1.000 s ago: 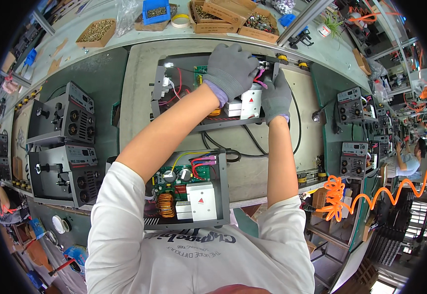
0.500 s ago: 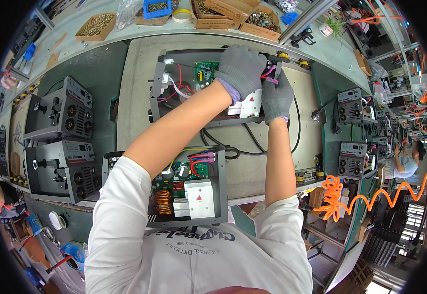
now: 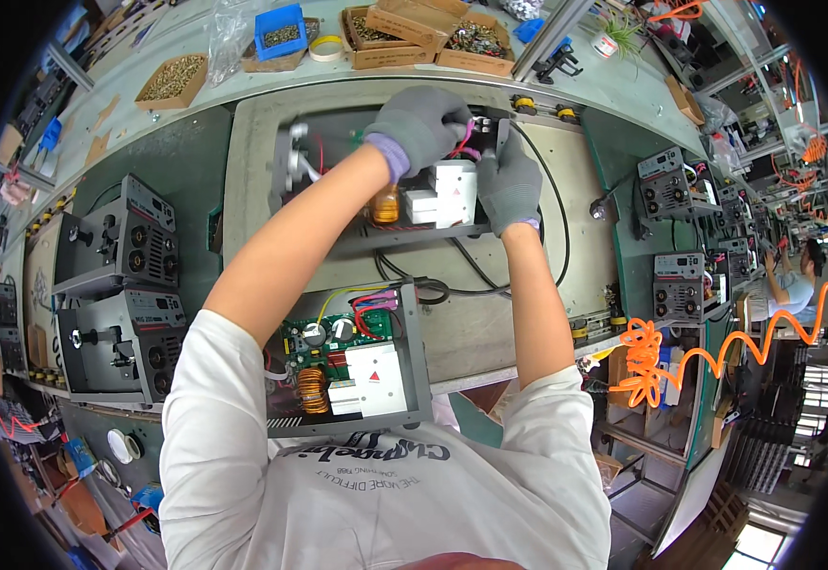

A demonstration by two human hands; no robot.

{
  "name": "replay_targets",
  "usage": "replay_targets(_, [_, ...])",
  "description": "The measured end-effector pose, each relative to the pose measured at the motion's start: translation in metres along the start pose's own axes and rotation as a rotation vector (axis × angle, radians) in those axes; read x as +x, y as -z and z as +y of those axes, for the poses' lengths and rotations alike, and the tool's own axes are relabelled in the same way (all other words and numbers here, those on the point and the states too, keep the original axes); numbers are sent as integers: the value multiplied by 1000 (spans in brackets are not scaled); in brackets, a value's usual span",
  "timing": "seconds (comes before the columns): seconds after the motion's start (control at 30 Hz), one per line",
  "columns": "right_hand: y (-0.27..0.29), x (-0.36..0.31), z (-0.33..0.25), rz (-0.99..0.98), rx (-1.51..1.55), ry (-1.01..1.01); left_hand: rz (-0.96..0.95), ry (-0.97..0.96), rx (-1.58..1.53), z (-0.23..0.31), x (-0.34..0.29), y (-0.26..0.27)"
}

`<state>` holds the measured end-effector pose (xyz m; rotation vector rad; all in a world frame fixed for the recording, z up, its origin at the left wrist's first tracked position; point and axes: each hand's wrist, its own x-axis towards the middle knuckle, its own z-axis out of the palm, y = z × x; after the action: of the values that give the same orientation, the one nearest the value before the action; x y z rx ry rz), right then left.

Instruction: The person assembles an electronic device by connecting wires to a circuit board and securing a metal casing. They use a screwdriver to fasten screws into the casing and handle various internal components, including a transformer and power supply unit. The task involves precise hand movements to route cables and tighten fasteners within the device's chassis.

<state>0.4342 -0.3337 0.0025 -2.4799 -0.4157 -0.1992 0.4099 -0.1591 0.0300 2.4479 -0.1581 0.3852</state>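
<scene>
From where I stand, an open welder chassis (image 3: 453, 201) lies near the far edge of the pale board (image 3: 571, 266). The gloved left hand (image 3: 420, 125), fingers curled narrow, is at the pink wires (image 3: 470, 152) near the chassis's far right corner; I can't tell whether it grips them. The gloved right hand (image 3: 511, 185) is against the right end, its grip unclear. A 2nd open chassis (image 3: 368, 372) sits at the board's near edge.

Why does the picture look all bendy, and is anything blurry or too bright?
Head view: the wide lens bends the bench and leaves black corners; head view again: the far box looks smeared at its left, the window glares white.
</scene>
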Motion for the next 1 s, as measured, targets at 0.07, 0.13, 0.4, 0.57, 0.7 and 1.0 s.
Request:
replay_targets(0.07, [-1, 1, 4, -10, -33, -11, -9, -42, 66, 1, -8, 7])
replay_targets(0.13, [1, 0, 6, -25, -67, -25, 89, -109, 49, 3, -23, 7])
replay_targets(0.4, [3, 13, -14, -58, -167, -112, 103, -257, 100, -6, -34, 11])
replay_targets(0.57, [-14, -4, -15, 325, 75, 119, 82, 4, -342, -31, -27, 2])
replay_targets(0.7, [-18, 0, -2, 590, 138, 423, 142, 131, -438, -14, -31, 1])
replay_targets(1.0, [-16, 1, -8, 355, 379, 480, 145, 71, -707, -23, -28, 2])
